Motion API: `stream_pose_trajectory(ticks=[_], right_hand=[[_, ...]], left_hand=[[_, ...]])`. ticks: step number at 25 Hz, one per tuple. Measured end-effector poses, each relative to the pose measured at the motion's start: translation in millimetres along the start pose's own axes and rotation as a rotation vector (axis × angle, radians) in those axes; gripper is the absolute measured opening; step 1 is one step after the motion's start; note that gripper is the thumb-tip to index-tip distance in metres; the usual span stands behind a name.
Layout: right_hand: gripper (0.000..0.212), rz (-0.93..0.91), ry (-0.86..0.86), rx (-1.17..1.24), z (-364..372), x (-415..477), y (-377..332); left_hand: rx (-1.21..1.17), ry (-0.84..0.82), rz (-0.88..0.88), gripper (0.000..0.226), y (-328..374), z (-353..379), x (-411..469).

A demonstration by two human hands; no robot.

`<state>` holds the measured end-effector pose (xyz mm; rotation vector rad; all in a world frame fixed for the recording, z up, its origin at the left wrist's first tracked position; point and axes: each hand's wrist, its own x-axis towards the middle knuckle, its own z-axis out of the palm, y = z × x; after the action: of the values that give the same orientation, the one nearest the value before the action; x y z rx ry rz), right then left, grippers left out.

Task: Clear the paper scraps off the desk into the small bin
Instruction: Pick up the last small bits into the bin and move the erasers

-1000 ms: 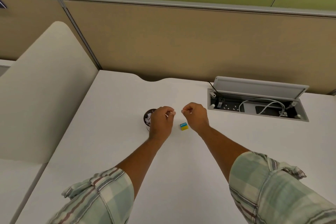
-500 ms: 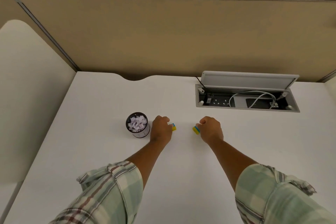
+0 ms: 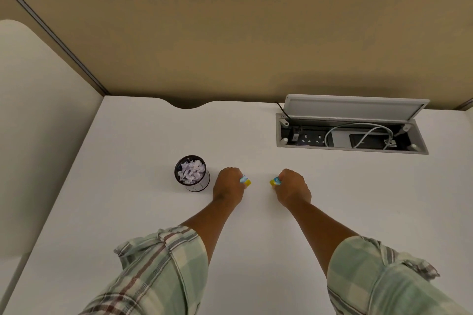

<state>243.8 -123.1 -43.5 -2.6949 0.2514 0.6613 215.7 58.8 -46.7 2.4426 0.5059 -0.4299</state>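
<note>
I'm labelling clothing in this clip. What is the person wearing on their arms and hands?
Both hands, left hand and right hand, are bare: no gloves, rings or watch visible. Each arm has a pale green plaid sleeve rolled up near the elbow, with brownish stripes, forearms uncovered.

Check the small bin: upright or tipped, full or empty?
Upright and near full: the small bin stands on the desk, round mouth upward, white paper scraps heaped to about its rim.

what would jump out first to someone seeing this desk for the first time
Probably the two fists at mid-desk: the left hand and the right hand each pinch a small yellow-and-blue block, one and the other, facing each other. Just left of the left hand stands the small bin, a dark mesh cup full of white paper scraps. At back right, an open cable box is sunk into the white desk.
</note>
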Motion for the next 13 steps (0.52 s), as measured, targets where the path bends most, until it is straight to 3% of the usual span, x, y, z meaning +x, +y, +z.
stream_pose_trajectory(ticks=[5,10,13], right_hand=[[0.027,0.021,-0.049,0.067,3,-18,3],[0.006,0.0,-0.078,0.182,15,-47,13],[0.012,-0.001,-0.111,0.259,24,-68,10]], left_hand=[[-0.221,0.016,-0.111,0.018,-8,4,-21],[-0.358,0.077,-0.162,0.006,-23,9,-56],[-0.421,0.114,-0.16,0.01,-38,12,-83]])
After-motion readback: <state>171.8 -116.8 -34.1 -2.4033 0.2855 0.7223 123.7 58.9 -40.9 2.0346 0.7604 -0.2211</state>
